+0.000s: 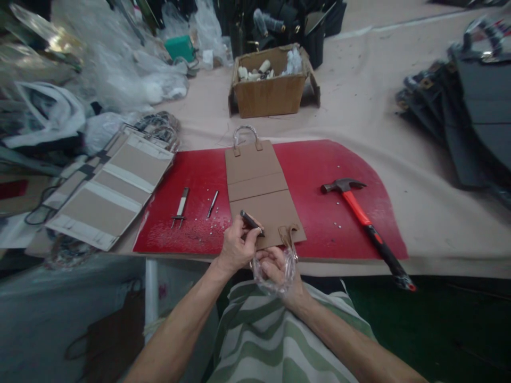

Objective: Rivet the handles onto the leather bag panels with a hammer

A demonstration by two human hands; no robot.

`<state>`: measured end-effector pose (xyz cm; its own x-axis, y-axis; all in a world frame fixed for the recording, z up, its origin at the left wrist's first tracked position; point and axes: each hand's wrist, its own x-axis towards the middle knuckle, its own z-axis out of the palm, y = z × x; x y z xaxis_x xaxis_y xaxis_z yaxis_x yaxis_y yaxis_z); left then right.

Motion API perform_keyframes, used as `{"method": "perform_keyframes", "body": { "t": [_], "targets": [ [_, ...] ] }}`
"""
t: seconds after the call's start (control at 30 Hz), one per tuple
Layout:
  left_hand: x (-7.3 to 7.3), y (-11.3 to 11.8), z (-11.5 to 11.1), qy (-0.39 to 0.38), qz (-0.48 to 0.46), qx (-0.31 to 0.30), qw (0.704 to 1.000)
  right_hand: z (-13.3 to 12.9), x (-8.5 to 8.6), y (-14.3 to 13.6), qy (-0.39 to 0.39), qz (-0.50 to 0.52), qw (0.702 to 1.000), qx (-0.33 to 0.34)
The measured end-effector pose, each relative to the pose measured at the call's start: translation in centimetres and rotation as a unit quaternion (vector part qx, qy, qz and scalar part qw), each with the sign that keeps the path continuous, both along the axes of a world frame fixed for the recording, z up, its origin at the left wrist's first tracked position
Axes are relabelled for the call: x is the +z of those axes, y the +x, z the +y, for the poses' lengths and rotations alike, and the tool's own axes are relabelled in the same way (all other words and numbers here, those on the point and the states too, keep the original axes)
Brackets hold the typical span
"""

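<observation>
A flat brown bag panel with crosswise creases lies on a red board. A plastic-wrapped handle is attached at its far end. My left hand pinches a dark pen-shaped tool, its tip at the panel near the close edge. At that edge, my right hand curls its fingers around the second plastic-wrapped handle; the loop partly covers these fingers. One brown tab of this handle stands up from the panel's right side, while the other end is hidden by my hands.
On the red board lie a claw hammer, a pronged tool and a thin metal rod. Stacked panels sit left, dark bag pieces right. A cardboard box of small parts stands behind, near plastic wrapping.
</observation>
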<state>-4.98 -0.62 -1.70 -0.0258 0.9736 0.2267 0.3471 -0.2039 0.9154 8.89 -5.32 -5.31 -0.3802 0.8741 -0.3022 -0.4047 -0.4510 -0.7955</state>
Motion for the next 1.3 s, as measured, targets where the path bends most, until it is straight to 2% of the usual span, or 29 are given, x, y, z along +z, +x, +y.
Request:
{"method": "perform_keyframes", "body": {
  "t": [0.13, 0.27, 0.4, 0.5, 0.57, 0.63, 0.67, 0.7, 0.73, 0.8, 0.83, 0.87, 0.9, 0.93, 0.97, 1.0, 1.03, 1.07, 1.1, 1.13, 1.17, 1.2, 1.23, 1.3],
  "targets": [
    [-0.8, 0.0, 0.1, 0.030, 0.032, -0.007, 0.999, -0.9, -0.3, 0.9, 0.016, -0.032, 0.999, 0.029],
    [-1.3, 0.0, -0.2, 0.048, 0.076, -0.031, 0.996, -1.9, -0.9, 2.0, -0.025, -0.099, 0.991, 0.091],
    [-1.9, -0.1, -0.5, 0.087, 0.119, -0.031, 0.989, -2.6, -0.7, 4.4, -0.055, -0.213, 0.957, 0.188],
    [-2.3, -0.2, -0.6, 0.108, 0.138, -0.030, 0.984, -1.9, 0.7, 7.5, -0.041, -0.267, 0.931, 0.244],
    [-2.4, -0.3, -0.6, 0.123, 0.152, -0.034, 0.980, -0.8, 2.0, 10.1, -0.010, -0.316, 0.921, 0.228],
    [-2.4, -0.3, -0.7, 0.135, 0.165, -0.037, 0.976, 0.8, 3.2, 12.9, 0.052, -0.410, 0.902, 0.122],
    [-2.4, -0.4, -0.7, 0.138, 0.169, -0.038, 0.975, 1.6, 3.7, 14.2, 0.098, -0.479, 0.871, 0.043],
    [-2.4, -0.4, -0.7, 0.140, 0.170, -0.037, 0.975, 2.5, 4.2, 15.4, 0.148, -0.552, 0.820, -0.034],
    [-2.4, -0.4, -0.7, 0.140, 0.172, -0.036, 0.975, 3.4, 4.5, 16.6, 0.195, -0.622, 0.754, -0.083],
    [-2.4, -0.4, -0.7, 0.139, 0.176, -0.034, 0.974, 5.0, 5.0, 18.4, 0.262, -0.731, 0.624, -0.086],
    [-2.4, -0.4, -0.7, 0.136, 0.176, -0.035, 0.974, 5.7, 5.1, 19.1, 0.279, -0.768, 0.574, -0.061],
    [-2.4, -0.4, -0.7, 0.133, 0.176, -0.036, 0.975, 6.4, 5.3, 19.6, 0.284, -0.793, 0.538, -0.036],
    [-2.5, -0.4, -0.7, 0.130, 0.175, -0.036, 0.975, 7.0, 5.5, 20.1, 0.281, -0.807, 0.519, -0.015],
    [-2.5, -0.4, -0.7, 0.127, 0.174, -0.038, 0.976, 7.6, 5.7, 20.4, 0.271, -0.812, 0.517, 0.002],
    [-2.6, -0.4, -0.7, 0.123, 0.172, -0.039, 0.977, 8.2, 5.9, 20.6, 0.248, -0.813, 0.527, 0.012],
    [-2.6, -0.4, -0.6, 0.119, 0.169, -0.041, 0.977, 8.7, 6.1, 20.8, 0.216, -0.804, 0.554, 0.025],
    [-2.7, -0.4, -0.6, 0.117, 0.167, -0.043, 0.978, 9.2, 6.3, 20.9, 0.177, -0.778, 0.601, 0.041],
    [-2.7, -0.4, -0.6, 0.115, 0.164, -0.043, 0.979, 9.6, 6.4, 20.9, 0.134, -0.730, 0.668, 0.054],
    [-2.7, -0.4, -0.6, 0.112, 0.160, -0.044, 0.980, 9.9, 6.6, 20.8, 0.085, -0.654, 0.748, 0.067],
    [-2.8, -0.4, -0.6, 0.112, 0.156, -0.044, 0.980, 10.0, 6.8, 20.6, 0.036, -0.559, 0.825, 0.075],
    [-2.8, -0.4, -0.6, 0.112, 0.153, -0.043, 0.981, 10.1, 7.1, 20.2, -0.005, -0.456, 0.887, 0.079],
    [-2.8, -0.4, -0.6, 0.112, 0.149, -0.043, 0.982, 10.0, 7.4, 19.7, -0.038, -0.367, 0.926, 0.078],
    [-2.7, -0.3, -0.6, 0.113, 0.146, -0.043, 0.982, 9.7, 7.9, 19.0, -0.063, -0.309, 0.947, 0.070],
    [-2.7, -0.2, -0.6, 0.117, 0.144, -0.042, 0.982, 9.0, 9.3, 17.3, -0.073, -0.283, 0.956, 0.036]
  ]
}}
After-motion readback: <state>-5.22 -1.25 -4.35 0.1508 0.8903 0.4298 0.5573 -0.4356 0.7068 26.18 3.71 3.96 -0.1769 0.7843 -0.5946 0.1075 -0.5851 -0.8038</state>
